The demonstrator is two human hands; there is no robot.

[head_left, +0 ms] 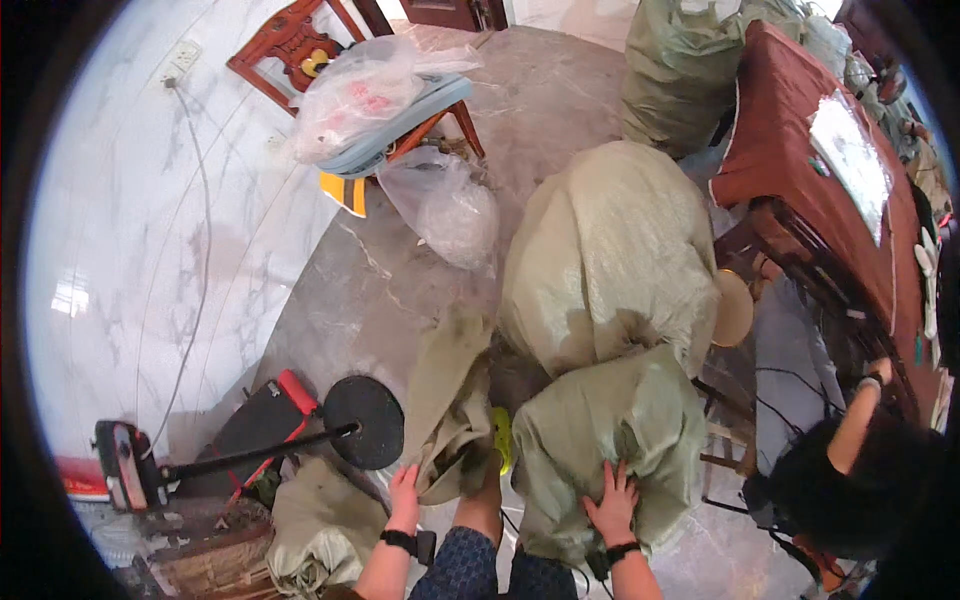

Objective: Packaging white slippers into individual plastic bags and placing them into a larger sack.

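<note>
The right hand (pixel 612 508), fingers spread apart, lies palm down on a filled olive-green woven sack (pixel 600 420), creased and faintly glossy, standing directly before the person; the left hand (pixel 402 500) is at the lower edge of a limp, folded olive-brown sack (pixel 445 385), and whether its fingers close on the fabric cannot be told. Just beyond bulges a larger, paler sack (pixel 610 250); farther off, a carved wooden chair (pixel 284 60) bears a clear plastic bag (pixel 352 105).
</note>
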